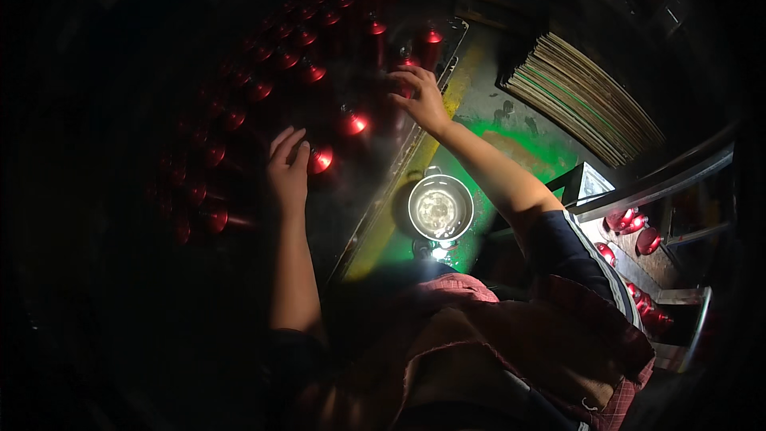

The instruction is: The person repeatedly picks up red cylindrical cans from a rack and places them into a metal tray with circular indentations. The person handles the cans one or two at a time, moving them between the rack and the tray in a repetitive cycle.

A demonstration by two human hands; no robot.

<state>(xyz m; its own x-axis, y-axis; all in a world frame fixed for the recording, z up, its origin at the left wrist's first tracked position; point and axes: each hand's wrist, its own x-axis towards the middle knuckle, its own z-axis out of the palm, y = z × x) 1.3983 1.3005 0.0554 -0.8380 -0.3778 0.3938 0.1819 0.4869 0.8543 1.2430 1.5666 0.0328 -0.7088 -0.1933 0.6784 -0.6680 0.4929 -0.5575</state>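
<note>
Red metallic bottles with cone-shaped shoulders and narrow necks stand on a dark surface. My left hand is open with curved fingers, close beside the left of one red bottle. Whether its thumb touches that bottle I cannot tell. Farther off to the right, my right hand is open, thumb and fingers apart, in front of another red bottle. Part of that bottle's body shows between thumb and fingers; contact is unclear. Between my hands stands a third red bottle.
Several more red bottles curve along the far left. A metal pot sits by the yellow edge strip, above green floor. Stacked flat sheets lie at right. Red pieces rest on a metal-framed stand.
</note>
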